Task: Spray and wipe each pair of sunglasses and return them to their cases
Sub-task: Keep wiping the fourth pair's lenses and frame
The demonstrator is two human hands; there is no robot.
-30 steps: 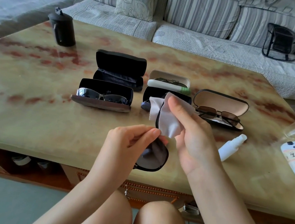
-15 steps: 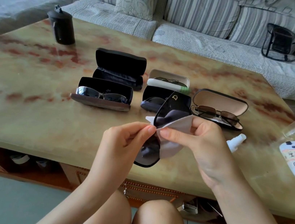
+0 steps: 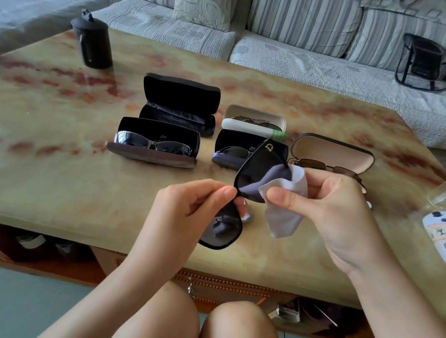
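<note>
- Our left hand (image 3: 190, 207) pinches the black sunglasses (image 3: 254, 173) at the bridge between thumb and forefinger, with the other fingers curled loosely underneath. Holding them by the bridge keeps skin off both lenses.
- The frame hangs nearly on end above the near edge of the counter (image 3: 43, 172), one lens up and one down, so the upper lens faces our right hand.
- Our right hand (image 3: 333, 213) grips the white cloth (image 3: 283, 220). The thumb presses it against the near face of the upper lens and the fingers curl behind it. Part of the cloth shows dark through the lens, so we judge it wraps both faces and wipes them together.
- The loose tail of the cloth dangles clear of the lower lens, which we have yet to reach.
- The empty black case (image 3: 179, 105) stands open at the back left (most likely this pair's home). It lies well apart from the glasses.
- Four more open cases sit on the counter with their sunglasses inside: the brown-edged case (image 3: 154, 156), the dark case (image 3: 233, 147) beside it, the white case (image 3: 255, 116) behind and the tan-lined case (image 3: 333, 152) to the right.
- We judge the wiping step to be under way, with the lower lens and the casing to follow.
</note>
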